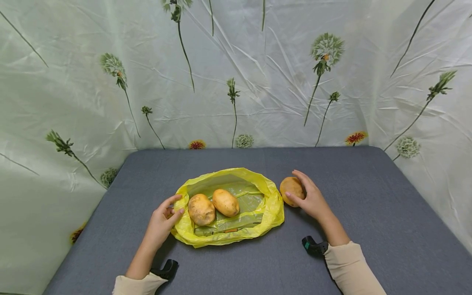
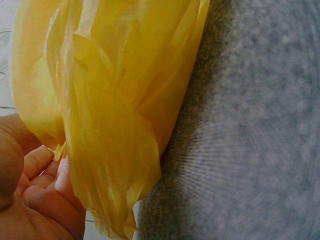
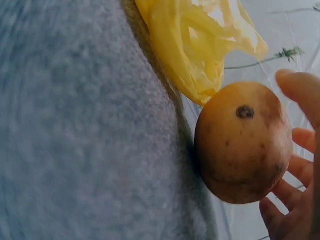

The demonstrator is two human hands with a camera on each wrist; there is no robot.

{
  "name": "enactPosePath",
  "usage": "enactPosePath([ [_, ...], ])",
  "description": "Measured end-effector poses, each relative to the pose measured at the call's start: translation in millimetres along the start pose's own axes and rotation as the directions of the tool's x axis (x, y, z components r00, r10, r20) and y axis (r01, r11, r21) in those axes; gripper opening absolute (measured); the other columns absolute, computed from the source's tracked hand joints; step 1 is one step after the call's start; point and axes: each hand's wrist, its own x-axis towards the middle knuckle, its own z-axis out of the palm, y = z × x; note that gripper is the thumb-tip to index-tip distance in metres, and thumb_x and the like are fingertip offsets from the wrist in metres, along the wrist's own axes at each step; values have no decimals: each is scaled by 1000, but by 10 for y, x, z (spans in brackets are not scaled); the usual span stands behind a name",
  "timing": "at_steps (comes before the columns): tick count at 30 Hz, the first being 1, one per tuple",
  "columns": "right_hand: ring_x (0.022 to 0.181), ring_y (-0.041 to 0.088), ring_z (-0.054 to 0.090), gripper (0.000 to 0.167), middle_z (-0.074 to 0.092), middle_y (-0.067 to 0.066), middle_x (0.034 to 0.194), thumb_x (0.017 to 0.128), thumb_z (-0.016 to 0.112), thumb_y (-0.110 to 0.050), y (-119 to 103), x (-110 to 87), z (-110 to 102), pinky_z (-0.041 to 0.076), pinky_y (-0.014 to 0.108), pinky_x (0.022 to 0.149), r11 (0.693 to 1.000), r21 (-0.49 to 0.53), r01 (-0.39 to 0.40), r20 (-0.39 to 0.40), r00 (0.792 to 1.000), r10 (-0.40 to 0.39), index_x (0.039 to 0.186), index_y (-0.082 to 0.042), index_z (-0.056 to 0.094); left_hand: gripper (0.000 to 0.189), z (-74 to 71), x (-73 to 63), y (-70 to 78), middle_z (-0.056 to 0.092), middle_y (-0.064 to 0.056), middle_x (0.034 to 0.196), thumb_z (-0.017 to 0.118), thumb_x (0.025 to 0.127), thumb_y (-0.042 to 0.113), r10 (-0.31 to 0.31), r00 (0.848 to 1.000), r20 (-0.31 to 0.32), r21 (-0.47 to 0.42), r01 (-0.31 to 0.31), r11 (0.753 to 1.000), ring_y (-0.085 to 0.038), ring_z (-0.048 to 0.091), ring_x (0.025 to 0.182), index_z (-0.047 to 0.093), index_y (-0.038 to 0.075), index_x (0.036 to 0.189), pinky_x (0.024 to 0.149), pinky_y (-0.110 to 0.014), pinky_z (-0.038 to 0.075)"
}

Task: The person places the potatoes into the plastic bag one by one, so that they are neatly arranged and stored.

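Note:
A yellow plastic bag (image 1: 274, 209) lies with its mouth spread wide on the table. Inside it, on the left, two potatoes rest side by side: a larger one (image 1: 201, 209) and a smoother one (image 1: 225, 203). My left hand (image 1: 161, 223) holds the bag's left rim between thumb and fingers; in the left wrist view yellow folds (image 2: 115, 125) hide part of the fingertips. Right of the bag, a third potato (image 3: 242, 145) sits on the table, close against the yellow plastic. My right hand (image 1: 311, 200) curves loosely around its right side, with the thumb tip apart from the potato in the right wrist view.
The table (image 1: 243, 270) has a dark grey cloth surface. Behind it and at both sides hangs a pale sheet (image 1: 273, 94) printed with dandelions. Black wrist devices sit below the left hand (image 1: 167, 269) and the right hand (image 1: 313, 246).

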Motion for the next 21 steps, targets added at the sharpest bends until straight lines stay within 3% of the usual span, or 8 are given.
enactPosePath([
  [5,122,35,33,70,36,17,134,80,69,-27,69,-20,-14,26,56,93,997,23,-71,29,997,70,136,-5,33,41,-1,0,6,50,-11,79,62,84,7,-5,1000,-1,1,5,1000,-10,46,60,49,5,123,47,-24,41],
  [14,111,33,43,74,37,19,131,79,70,-25,86,-37,-8,39,49,83,983,89,-158,99,984,149,137,-3,30,42,-1,10,-5,50,-11,81,62,84,7,-5,1000,0,16,5,1000,-11,46,61,49,5,124,48,-24,42],
  [21,100,39,50,70,40,25,126,79,69,-12,-133,-45,-55,43,49,75,976,110,-189,100,979,178,136,1,30,42,-1,6,-12,50,-11,82,62,85,7,3,1000,-2,14,-3,1000,-10,46,62,49,4,124,48,-24,42],
])
